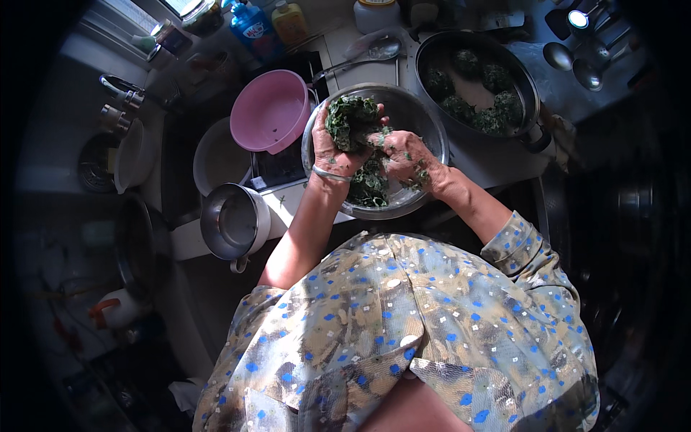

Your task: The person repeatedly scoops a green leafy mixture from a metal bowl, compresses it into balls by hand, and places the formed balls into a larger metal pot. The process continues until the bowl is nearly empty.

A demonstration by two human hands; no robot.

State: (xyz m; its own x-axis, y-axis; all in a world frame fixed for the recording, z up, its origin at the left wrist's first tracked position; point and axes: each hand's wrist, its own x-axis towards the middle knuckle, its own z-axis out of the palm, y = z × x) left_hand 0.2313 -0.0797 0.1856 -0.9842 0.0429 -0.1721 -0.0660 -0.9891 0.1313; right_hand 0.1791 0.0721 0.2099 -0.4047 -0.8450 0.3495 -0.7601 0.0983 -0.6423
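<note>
My left hand (pixel 337 148), with a bracelet at the wrist, cups a clump of chopped leafy greens (pixel 348 120) over a wide metal bowl (pixel 434 186). My right hand (pixel 405 154) is against the clump's right side, its fingers curled and flecked with bits of leaf; its fingertips are partly hidden. More loose greens (pixel 370 186) lie in the bowl below my hands. To the upper right, a large metal pot (pixel 534 102) holds several rounded clumps of greens (pixel 494 120) arranged around its inner wall.
Left of the bowl are a pink plastic basin (pixel 272 110), a pale basin (pixel 216 156) and a metal pan (pixel 235 221) at the counter edge. Behind stand a blue pump bottle (pixel 256 29) and a yellow bottle (pixel 290 22). A large spoon (pixel 383 48) lies behind the bowl; ladles (pixel 587 74) are at the far right.
</note>
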